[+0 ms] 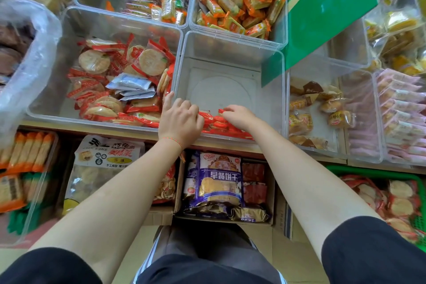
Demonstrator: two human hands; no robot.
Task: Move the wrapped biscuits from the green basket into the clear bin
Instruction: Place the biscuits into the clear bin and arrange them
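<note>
Head view shows us early in the job. Our left hand [181, 120] and right hand [238, 116] meet at the near wall of the clear bin [228, 53] in the middle of the frame, fingers curled around a bunch of red wrapped biscuits [216, 122] that rests on the bin's floor against that wall. Most of the bin's floor is bare. At the lower right of the frame the green basket [345, 168] holds many more packets of the same kind, so we judge most of the load is left to carry over.
</note>
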